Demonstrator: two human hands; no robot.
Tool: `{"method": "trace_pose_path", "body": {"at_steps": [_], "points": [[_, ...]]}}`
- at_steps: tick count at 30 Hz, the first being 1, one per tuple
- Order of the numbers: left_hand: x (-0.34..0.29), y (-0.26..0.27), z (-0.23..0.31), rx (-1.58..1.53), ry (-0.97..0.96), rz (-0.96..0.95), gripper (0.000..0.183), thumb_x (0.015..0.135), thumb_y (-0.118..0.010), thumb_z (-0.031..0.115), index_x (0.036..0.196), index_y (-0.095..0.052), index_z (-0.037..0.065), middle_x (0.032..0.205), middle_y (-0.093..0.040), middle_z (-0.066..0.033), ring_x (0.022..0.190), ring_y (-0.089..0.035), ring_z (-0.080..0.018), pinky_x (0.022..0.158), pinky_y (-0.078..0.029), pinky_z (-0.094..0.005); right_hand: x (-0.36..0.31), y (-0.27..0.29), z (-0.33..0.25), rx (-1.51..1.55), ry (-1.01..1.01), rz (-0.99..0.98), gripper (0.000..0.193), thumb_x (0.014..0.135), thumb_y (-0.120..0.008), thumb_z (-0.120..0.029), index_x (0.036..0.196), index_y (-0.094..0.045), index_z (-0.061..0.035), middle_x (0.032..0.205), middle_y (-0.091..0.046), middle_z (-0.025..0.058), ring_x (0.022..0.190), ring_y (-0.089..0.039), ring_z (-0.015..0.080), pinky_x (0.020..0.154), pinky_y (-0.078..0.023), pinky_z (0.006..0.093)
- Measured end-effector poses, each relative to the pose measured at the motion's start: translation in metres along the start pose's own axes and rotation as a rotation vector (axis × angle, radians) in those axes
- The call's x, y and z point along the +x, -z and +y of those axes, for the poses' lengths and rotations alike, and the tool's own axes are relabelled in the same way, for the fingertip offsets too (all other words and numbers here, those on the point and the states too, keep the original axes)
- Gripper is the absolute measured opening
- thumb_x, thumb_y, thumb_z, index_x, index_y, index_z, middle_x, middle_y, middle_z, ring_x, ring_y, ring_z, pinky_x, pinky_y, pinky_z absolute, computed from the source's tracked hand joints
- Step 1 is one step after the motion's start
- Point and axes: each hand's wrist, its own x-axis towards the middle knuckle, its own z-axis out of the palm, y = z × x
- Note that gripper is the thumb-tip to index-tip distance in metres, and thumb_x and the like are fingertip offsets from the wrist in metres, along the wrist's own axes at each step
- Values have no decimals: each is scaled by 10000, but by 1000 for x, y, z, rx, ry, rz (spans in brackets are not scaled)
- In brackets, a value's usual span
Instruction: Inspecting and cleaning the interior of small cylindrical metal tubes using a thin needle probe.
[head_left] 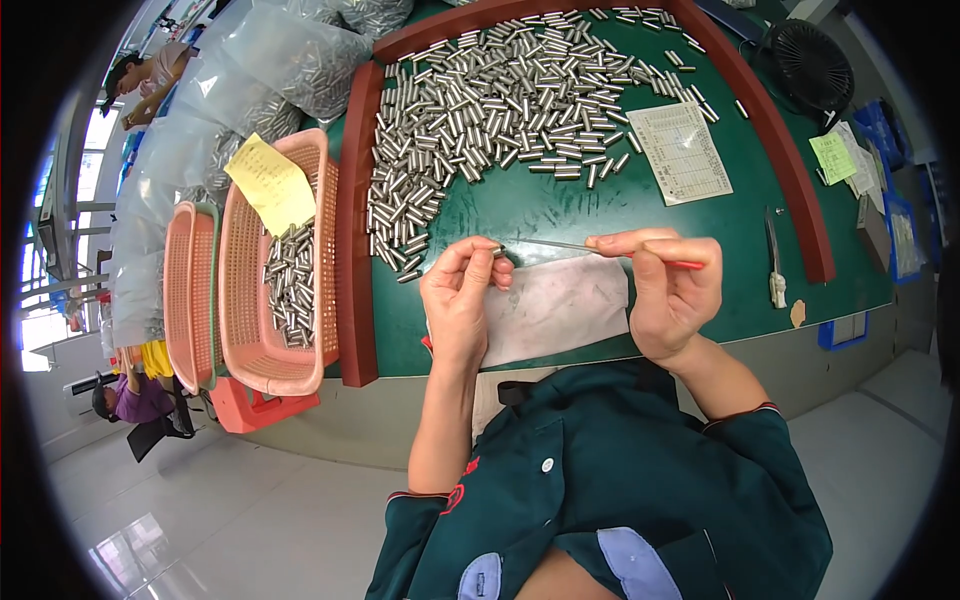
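Observation:
My left hand [458,305] is closed, pinching a small metal tube [499,250] between thumb and fingertips; most of the tube is hidden. My right hand [678,295] grips the red handle of a thin, rod-like needle file [550,243]. Its slim metal shaft points left and its tip meets the tube, though whether it goes inside I cannot tell. Below the file, a whitish, stained cloth [560,310] lies on the green table [610,222]. Beyond both hands spreads a large heap of short, shiny metal tubes [500,100].
Red-brown rails [357,240] border the work surface. To the left stand a pink basket [235,320] of tubes with a yellow note and several filled plastic bags [290,60]. A printed sheet [680,152], a knife-like tool [774,260] and a black fan [808,65] are on the right.

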Motion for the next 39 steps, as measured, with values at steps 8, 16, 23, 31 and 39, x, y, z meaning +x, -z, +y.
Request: {"method": "trace_pose_path", "body": {"at_steps": [8,16,23,31,39], "points": [[-1,-1,-1,5,-9,16,202,900,-503,154,869,-577,-31,684,-580,-81,587,-526,-119,559,-429,-232,-2,1,1,-115,218,-128,157,843,-516,28,930,-387,4,844,-616,216,762,-644,287,641,-546,337],[0,-1,0,14,-11,15,206,900,-504,156,867,-577,-33,682,-580,-79,585,-525,-117,558,-426,-227,-1,2,3,-215,276,-168,187,822,-555,12,935,-413,-31,808,-638,161,711,-656,277,577,-536,310],[0,0,-1,-1,-9,14,197,897,-510,149,866,-580,-34,685,-582,-79,585,-524,-115,557,-425,-225,0,4,3,-255,319,-203,213,812,-565,14,956,-416,-37,801,-641,153,704,-658,276,564,-533,303],[0,-1,-1,11,-10,17,166,884,-528,123,866,-586,-32,694,-591,-77,589,-529,-108,556,-424,-219,1,6,-4,-255,265,-293,199,870,-488,-21,1055,-422,-53,858,-621,180,762,-644,316,642,-547,390],[-3,-5,0,174,-51,38,115,858,-558,80,866,-595,-29,695,-607,-71,596,-541,-95,562,-433,-210,4,3,-5,-385,382,-343,375,730,-623,50,1039,-431,-40,856,-642,142,764,-655,286,600,-546,334]]}}
